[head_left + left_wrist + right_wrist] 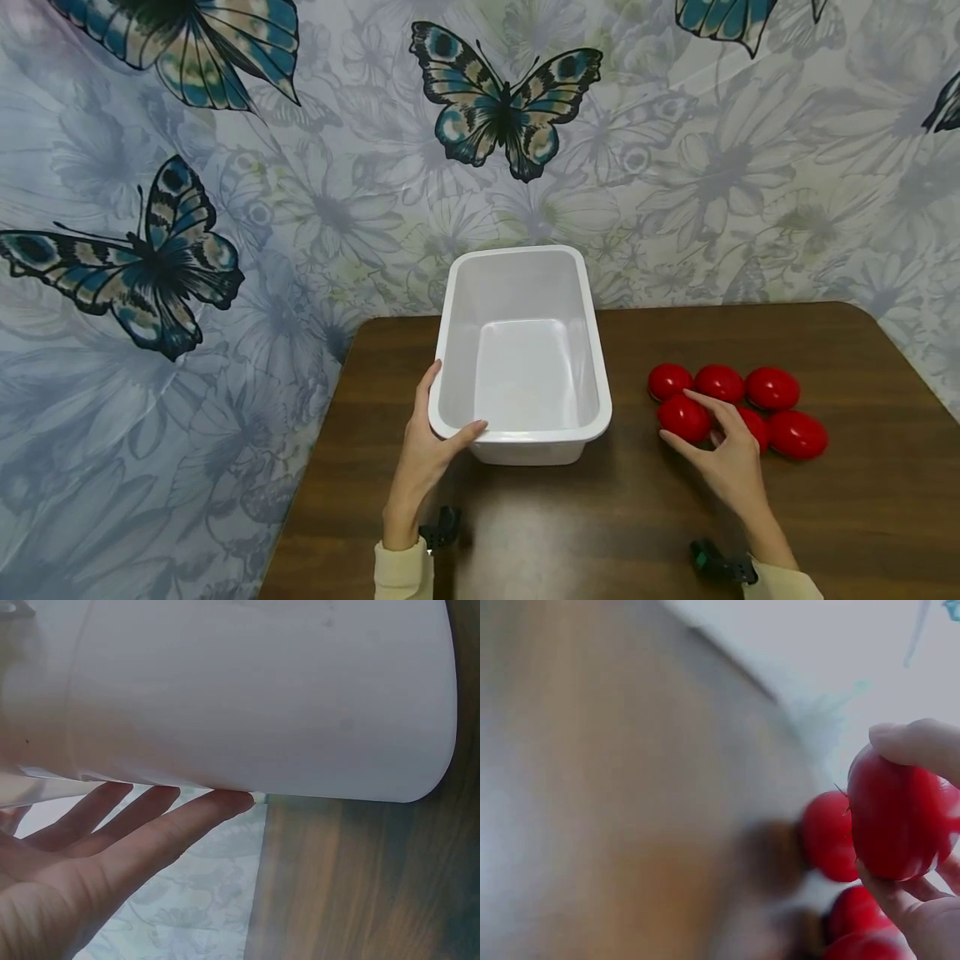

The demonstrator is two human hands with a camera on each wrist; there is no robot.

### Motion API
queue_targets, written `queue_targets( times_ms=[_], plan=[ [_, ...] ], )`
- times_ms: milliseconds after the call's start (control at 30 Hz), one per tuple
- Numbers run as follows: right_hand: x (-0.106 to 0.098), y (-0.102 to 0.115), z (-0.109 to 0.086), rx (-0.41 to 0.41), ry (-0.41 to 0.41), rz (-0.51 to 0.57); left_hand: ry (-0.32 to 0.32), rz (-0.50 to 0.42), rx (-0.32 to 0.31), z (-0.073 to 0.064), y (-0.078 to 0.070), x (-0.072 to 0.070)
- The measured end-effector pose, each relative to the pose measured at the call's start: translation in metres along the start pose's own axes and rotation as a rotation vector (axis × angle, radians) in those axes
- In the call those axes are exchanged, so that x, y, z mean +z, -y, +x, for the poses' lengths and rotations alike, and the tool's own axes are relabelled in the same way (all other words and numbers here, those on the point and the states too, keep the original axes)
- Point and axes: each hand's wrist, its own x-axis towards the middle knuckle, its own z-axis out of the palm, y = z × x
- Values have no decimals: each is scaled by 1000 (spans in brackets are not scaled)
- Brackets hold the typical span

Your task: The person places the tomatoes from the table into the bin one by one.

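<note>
A deep white plastic tub (531,429) with rounded corners stands at the middle of the table, its inside bare. My left hand (423,450) holds it by the near left corner, thumb over the rim; in the left wrist view the fingers (180,825) lie against its outer wall. To the right, my right hand (723,458) grips a shiny red tomato (683,418) between thumb and fingers. Seen from the right wrist, that tomato (896,814) shows thin sepals at one end. Several other tomatoes (798,434) lie close around the hand, one partly hidden behind it.
The brown wooden table (585,533) has rounded far corners and meets a wall (337,208) covered in butterfly and flower print. Two more tomatoes (718,383) (772,388) sit in the back row, right of the tub. Dark wrist devices (723,562) are strapped on both wrists.
</note>
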Motion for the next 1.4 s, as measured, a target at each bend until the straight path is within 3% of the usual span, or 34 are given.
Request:
queue_targets(
  times_ms=[167, 300, 467, 633, 900, 1400],
  plan=[
    [-11, 36, 29, -49, -36, 89, 4, -4, -4, 1, 0, -1],
    [-8, 81, 65, -149, -36, 235, 7, -10, -8, 1, 1, 0],
    [9, 142, 105, -264, 10, 414, 11, -25, -11, 1, 1, -1],
    [37, 181, 126, -286, 111, 404, 14, -34, -17, 2, -1, -1],
    [75, 190, 130, -258, 258, 315, -1, -48, -16, 1, -1, -2],
    [86, 187, 124, -205, 352, 235, 7, -38, -20, 2, -1, -2]
  ],
)
